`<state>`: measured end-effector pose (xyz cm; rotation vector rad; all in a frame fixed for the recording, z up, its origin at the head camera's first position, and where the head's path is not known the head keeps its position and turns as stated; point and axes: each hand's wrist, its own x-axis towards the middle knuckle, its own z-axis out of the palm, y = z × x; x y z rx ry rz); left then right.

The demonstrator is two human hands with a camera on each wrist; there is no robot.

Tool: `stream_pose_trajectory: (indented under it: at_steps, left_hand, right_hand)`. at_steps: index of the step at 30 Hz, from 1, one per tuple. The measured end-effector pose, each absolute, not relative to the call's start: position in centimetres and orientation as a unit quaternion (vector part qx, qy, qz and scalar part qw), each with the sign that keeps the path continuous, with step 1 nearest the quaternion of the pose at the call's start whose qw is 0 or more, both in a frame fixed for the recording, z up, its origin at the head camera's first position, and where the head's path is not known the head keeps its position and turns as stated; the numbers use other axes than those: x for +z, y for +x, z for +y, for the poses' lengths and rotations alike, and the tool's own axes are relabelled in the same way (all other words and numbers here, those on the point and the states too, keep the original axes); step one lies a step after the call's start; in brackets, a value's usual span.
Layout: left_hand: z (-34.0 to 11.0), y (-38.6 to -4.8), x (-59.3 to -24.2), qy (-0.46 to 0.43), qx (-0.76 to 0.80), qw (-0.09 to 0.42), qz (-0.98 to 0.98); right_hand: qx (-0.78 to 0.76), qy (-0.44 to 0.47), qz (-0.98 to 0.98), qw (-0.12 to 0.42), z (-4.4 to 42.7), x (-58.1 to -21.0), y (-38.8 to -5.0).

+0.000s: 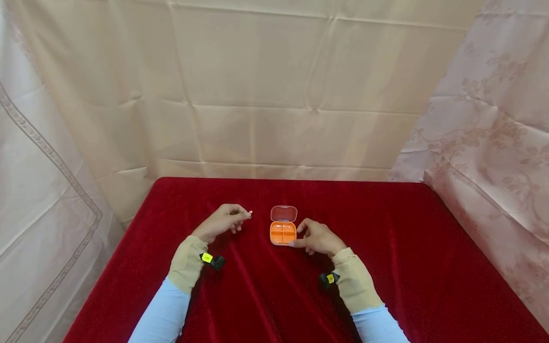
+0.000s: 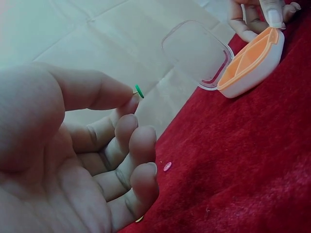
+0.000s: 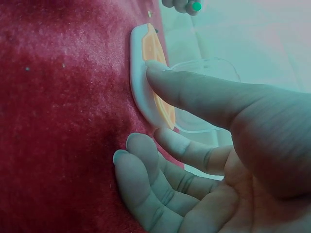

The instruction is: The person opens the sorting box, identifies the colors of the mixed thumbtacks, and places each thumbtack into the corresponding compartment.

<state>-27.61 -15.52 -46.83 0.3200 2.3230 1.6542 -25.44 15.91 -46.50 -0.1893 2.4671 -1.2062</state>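
Observation:
Between thumb and index finger, my left hand (image 1: 223, 222) pinches a green thumbtack (image 2: 139, 91), its thin pin gripped and the flat head outward. It is held in the air left of the pill box (image 2: 252, 83), which has a white shell and orange compartments with nothing visible in them. The box's clear lid (image 1: 284, 213) stands open toward the back. My right hand (image 1: 319, 238) holds the box at its right side, with the thumb on the front rim and the index finger against the side. The other right fingers are loosely bent.
A small pink disc (image 2: 167, 167), apparently another thumbtack, lies on the red velvet cloth (image 1: 411, 257). Part of something yellow (image 2: 140, 219) shows below the left fingers. Beige draped fabric (image 1: 274, 95) hangs behind the table.

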Motion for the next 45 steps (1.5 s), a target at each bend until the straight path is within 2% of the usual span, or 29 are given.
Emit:
stream_pose_trajectory:
  at_steps: [45]
  left_hand:
    - [-13.9,-27.1,-47.2,0.139,0.542,0.143,0.816]
  right_hand:
    - [-0.439,-0.071,0.875,0.193,16.0,-46.6,-25.4]
